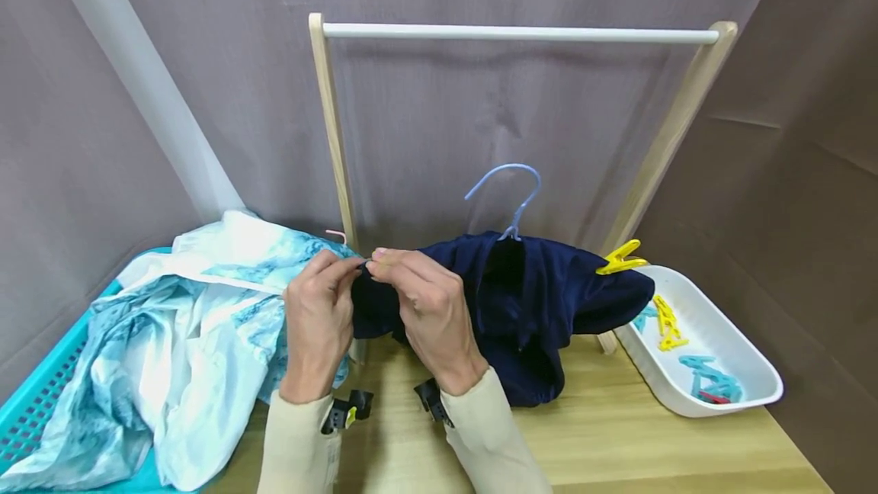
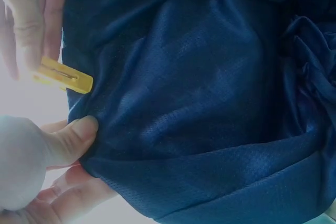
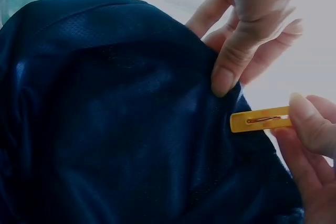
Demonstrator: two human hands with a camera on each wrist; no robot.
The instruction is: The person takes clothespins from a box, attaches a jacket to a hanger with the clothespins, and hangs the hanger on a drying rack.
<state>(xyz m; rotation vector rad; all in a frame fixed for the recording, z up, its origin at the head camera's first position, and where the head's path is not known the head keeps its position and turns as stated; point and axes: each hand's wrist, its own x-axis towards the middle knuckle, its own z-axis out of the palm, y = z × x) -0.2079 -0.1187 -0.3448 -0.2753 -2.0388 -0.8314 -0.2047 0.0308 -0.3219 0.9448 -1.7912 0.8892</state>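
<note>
A dark navy garment [image 1: 501, 288] is draped over a light-blue hanger [image 1: 511, 174] whose hook stands up from the neckline. At its left end my left hand [image 1: 318, 326] pinches the edge of the cloth between thumb and fingers. Close beside it, my right hand [image 1: 435, 307] holds a yellow clothespin [image 3: 260, 119] by its end. In both wrist views the front of that clothespin overlaps the garment's edge. Another yellow clothespin [image 1: 621, 258] is clipped on the garment's right end.
A wooden rack with a white rail [image 1: 521, 33] stands behind the garment. On the left, a turquoise basket [image 1: 41, 395] carries a blue-and-white cloth [image 1: 199, 341]. At right, a white tray [image 1: 744, 334] holds yellow, blue and red clothespins on the wooden table [image 1: 617, 433].
</note>
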